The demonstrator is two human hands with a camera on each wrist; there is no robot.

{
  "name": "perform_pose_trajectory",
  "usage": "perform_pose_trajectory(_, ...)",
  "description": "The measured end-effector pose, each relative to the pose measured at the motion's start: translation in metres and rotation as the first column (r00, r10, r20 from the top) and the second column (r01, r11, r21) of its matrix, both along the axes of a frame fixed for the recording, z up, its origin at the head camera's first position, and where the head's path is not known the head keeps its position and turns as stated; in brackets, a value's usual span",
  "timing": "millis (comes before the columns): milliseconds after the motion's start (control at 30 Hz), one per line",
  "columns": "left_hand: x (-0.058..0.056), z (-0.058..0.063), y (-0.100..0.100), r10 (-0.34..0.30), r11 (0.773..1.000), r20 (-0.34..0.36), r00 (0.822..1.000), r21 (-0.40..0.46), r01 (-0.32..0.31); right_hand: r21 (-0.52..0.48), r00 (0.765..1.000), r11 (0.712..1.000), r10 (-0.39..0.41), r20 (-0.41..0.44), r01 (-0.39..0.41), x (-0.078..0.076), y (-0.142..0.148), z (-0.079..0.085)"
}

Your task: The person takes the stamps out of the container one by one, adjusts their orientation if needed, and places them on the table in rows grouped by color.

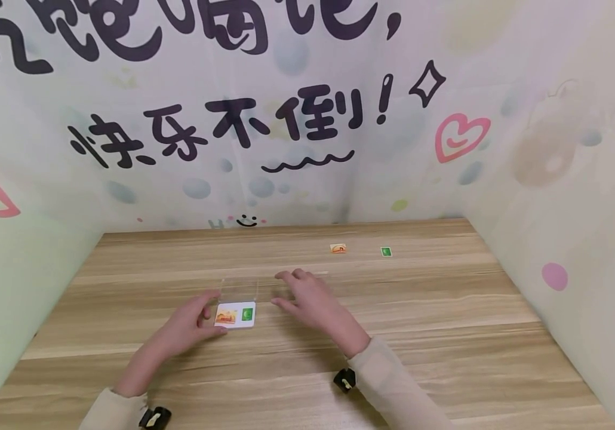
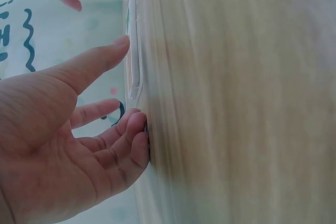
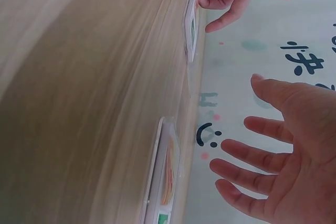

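A clear plastic case (image 1: 240, 290) lies on the table with its transparent lid folded back. In its near half sits a white card (image 1: 237, 323) bearing an orange picture stamp (image 1: 225, 317) and a green stamp (image 1: 247, 314). My left hand (image 1: 185, 327) grips the case at its left end, thumb along the near edge, bent fingers by the hinge side. To the right, my right hand (image 1: 313, 301) hovers with spread fingers, holding nothing. Left of it in the right wrist view lies another clear case (image 3: 157, 169) with an orange picture; that hand hides most of this spot in the head view.
Near the table's back edge lie a small orange stamp (image 1: 338, 248) and a small green one (image 1: 386, 251). A printed cloth wall (image 1: 307, 197) rises behind the wooden table (image 1: 420, 334), with pale walls on both sides.
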State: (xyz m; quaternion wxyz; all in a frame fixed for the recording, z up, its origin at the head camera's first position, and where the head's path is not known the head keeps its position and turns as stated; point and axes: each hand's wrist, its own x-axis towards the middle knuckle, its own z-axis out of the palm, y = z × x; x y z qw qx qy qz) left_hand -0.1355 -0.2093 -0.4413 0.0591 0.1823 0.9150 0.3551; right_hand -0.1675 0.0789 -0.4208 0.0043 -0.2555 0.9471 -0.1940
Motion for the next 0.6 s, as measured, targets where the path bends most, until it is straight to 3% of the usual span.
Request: perform_pose_trajectory(600, -0.001, -0.004, -0.002, 0.005, 0.999, -0.005, 1.0, -0.031, -0.005, 0.023, 0.999, 0.999, 0.035, -0.022, -0.034, -0.003, -0.018, -0.004)
